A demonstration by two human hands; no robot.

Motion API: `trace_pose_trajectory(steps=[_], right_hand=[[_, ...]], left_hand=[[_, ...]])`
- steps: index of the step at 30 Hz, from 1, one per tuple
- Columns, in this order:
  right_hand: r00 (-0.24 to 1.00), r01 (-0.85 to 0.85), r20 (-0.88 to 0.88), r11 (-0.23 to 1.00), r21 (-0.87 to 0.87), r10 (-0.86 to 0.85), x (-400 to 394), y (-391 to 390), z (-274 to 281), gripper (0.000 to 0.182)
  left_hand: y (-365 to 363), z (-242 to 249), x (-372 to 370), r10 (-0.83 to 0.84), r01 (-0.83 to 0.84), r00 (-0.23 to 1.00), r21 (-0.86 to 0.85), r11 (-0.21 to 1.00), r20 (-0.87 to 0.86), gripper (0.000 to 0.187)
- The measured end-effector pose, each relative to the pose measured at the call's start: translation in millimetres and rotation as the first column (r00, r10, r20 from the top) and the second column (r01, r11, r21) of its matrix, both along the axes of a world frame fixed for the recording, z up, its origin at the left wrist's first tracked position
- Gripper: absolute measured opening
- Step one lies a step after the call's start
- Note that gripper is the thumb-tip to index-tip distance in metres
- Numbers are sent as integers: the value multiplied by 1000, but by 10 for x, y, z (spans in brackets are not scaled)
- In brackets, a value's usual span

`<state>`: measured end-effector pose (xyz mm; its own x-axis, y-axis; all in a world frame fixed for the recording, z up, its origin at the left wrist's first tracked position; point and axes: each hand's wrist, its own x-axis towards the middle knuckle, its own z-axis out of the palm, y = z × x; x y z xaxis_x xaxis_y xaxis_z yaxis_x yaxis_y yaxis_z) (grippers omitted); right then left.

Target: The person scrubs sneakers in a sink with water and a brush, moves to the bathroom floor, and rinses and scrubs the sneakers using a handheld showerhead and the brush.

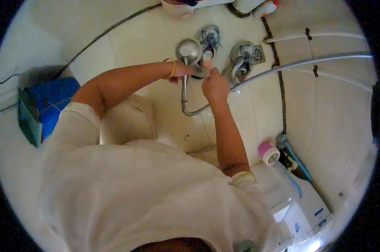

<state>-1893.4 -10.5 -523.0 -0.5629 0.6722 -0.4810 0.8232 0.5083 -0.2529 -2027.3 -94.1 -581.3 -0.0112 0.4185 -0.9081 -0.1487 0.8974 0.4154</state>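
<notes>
My left hand (180, 71), below a yellow bangle, is closed around the handle of a silver shower head (189, 50). Its round head lies over the left side of a grey shoe (209, 37) with laces. At that shoe's near end, my right hand (215, 85) is closed, fingertips by the opening; whatever they grip is too small to tell. A second grey shoe (241, 56) rests on the tiles to the right, beside a floor drain (259, 54). From the handle, a metal hose (299, 64) loops under my right wrist and off to the right.
A blue and green box-like object (51, 105) stands at the left. At the top are a pink tub (177, 9) and a white bottle with a red cap (266, 8). A pink and white cup (269, 153) sits by a white appliance (301, 201) at the lower right.
</notes>
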Motion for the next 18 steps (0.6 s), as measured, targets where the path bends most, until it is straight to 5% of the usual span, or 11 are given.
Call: trace_pose_trajectory(steps=[3,6,9,12,18], right_hand=[[972,-41,-230,997,62,54,-152,7,-148,24],[982,160,-105,986,55,-154,-360,217,-1139,35],[978,172,-117,985,-32,-175,-436,168,-848,40],[998,-52,-42,992,-111,48,-112,2,-453,26],[982,101,-164,993,58,-90,-423,295,-1022,41]], left_hand=[[1,45,6,-67,67,998,27,997,-22,28],[37,123,5,-148,148,989,-17,989,-19,38],[-15,-10,-2,-96,99,994,50,994,-55,31],[-11,157,-32,-103,104,993,18,994,-52,33],[40,60,-137,-94,101,992,81,992,-84,36]])
